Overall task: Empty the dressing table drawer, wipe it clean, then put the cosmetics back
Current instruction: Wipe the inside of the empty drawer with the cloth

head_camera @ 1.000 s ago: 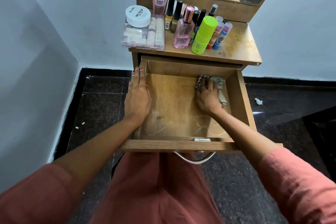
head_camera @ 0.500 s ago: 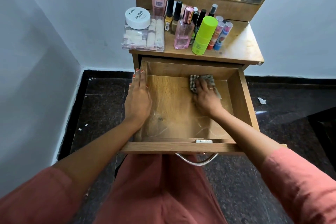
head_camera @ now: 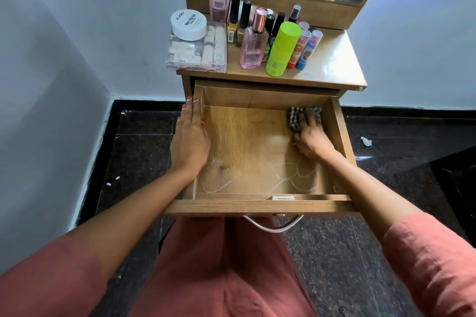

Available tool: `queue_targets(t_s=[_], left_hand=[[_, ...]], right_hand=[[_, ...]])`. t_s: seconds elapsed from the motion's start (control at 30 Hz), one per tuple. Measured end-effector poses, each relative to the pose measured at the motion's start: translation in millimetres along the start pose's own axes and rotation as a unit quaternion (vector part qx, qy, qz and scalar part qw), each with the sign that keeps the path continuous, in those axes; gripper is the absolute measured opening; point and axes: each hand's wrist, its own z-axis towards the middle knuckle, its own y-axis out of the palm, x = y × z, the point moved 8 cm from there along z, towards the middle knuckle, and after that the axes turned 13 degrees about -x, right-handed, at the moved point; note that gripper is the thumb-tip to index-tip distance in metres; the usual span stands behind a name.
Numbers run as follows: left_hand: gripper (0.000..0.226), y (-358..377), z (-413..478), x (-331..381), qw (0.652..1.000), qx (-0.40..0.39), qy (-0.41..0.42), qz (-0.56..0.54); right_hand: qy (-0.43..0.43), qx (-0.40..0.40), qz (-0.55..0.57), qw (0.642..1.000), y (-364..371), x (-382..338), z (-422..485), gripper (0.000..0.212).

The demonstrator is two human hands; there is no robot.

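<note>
Standing by a white wall (head_camera: 64,46) on dark speckled floor (head_camera: 134,152), wiping out the emptied drawer (head_camera: 231,205). Steadying it with the left hand (head_camera: 189,141), laid flat along the left wall's rim, fingers straight and clasping nothing. Judging the bare wood inboard of that palm, with faint looping marks (head_camera: 296,175) nearer the front, as not yet wiped. Pressing the checked cloth (head_camera: 296,117) into the far right corner under the right hand (head_camera: 310,136), fingers spread over it rather than pinching. Working best, probably, by dragging overlapping strokes from this corner toward the bracing hand, pushing fabric tight into each seam. Minding the right wall just outside the knuckles and the back wall at the fingertips; finding open room only leftward and frontward. Leaving the cosmetics (head_camera: 280,49) waiting on the tabletop (head_camera: 332,64), beyond and above the wiping hand.
</note>
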Motion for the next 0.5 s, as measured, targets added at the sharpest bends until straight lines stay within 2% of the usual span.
queue_targets(t_s=[0.17, 0.3, 0.4, 0.5], left_hand=[[0.048, -1.2, 1.2, 0.5, 1.000, -0.006, -0.005, -0.002], [0.048, -1.0, 0.5, 0.2, 1.000, -0.008, -0.007, -0.008], [0.048, -0.7, 0.4, 0.8, 1.000, -0.010, -0.007, -0.011], [0.048, -0.9, -0.6, 1.6, 1.000, -0.009, -0.004, -0.013]], right_hand=[[0.011, -0.036, -0.069, 0.997, 13.9, 4.3, -22.8, 0.070], [0.045, -0.112, -0.104, 0.987, 41.4, 14.6, -44.3, 0.087], [0.057, -0.126, -0.095, 0.986, 53.1, 19.6, -53.3, 0.077], [0.037, -0.099, -0.133, 0.986, 49.0, 13.3, -49.5, 0.062]])
